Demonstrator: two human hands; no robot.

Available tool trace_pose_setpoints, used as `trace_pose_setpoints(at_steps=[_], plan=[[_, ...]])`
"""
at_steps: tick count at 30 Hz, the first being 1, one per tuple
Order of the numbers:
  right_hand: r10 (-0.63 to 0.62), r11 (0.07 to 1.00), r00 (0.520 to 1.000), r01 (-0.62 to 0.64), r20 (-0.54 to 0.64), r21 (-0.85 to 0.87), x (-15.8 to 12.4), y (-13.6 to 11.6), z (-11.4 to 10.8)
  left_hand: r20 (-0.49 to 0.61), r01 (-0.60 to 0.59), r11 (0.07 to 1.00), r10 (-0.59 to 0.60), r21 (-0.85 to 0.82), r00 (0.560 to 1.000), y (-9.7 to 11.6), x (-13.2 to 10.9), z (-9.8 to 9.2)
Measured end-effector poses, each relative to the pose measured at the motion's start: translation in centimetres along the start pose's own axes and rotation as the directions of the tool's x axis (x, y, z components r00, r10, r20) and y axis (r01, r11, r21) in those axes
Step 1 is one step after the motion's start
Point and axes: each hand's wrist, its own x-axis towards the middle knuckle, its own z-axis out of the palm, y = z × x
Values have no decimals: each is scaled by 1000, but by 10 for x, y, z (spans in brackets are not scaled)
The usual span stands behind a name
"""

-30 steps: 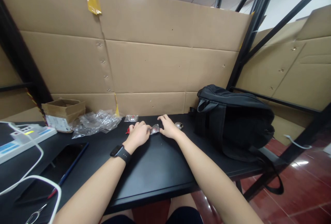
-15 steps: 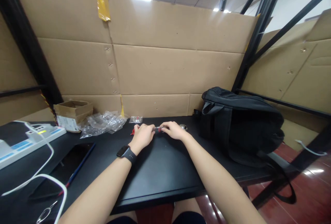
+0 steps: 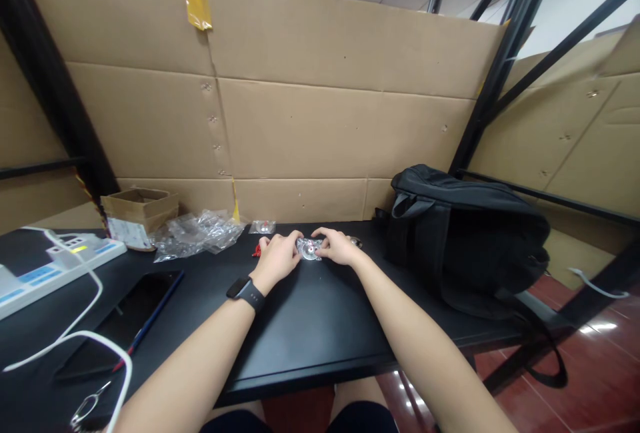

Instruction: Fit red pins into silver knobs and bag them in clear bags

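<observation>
Between my hands is a small clear plastic packet [image 3: 309, 250] with a round silvery piece and a bit of red inside. My left hand [image 3: 280, 256], below a wrist wearing a dark watch [image 3: 245, 291], pinches the packet's left edge. On its right edge, the fingers of my right hand [image 3: 337, 247] are closed. Something red and stringy [image 3: 257, 250] pokes out by my left hand, partly hidden. A small shiny object [image 3: 356, 241] lies just beyond my right wrist. Farther back on the table is a similar packet [image 3: 262, 227].
Crumpled clear bags [image 3: 200, 236] and an open cardboard box [image 3: 139, 215] stand back left. A power strip [image 3: 60, 274], white cable [image 3: 97, 276] and dark tablet-like device [image 3: 130, 319] lie left. A black backpack [image 3: 465, 239] occupies the right. Cardboard [image 3: 300, 133] walls the back.
The packet between my hands has turned from nearly edge-on to face me, showing its round silvery piece. My hands stay in nearly the same place; the camera view has tilted slightly.
</observation>
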Motion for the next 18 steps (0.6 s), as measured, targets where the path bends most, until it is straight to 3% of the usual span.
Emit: trace_pose_setpoints(at_steps=[5, 12, 15, 18], plan=[[-28, 983, 998, 17, -55, -181, -2, -2, -1, -31, -28, 998, 30, 50, 999, -10, 3, -15], [-149, 966, 989, 146, 4, -214, -2, -6, -1, -178, 182, 982, -172, 44, 969, -77, 10, -56], [-148, 953, 989, 136, -23, -270, 6, -7, 4, -198, 271, 962, -257, 43, 946, -95, 9, -59], [-151, 933, 988, 127, -45, -335, 23, -8, 10, -164, 295, 954, -281, 62, 945, -99, 8, -54]])
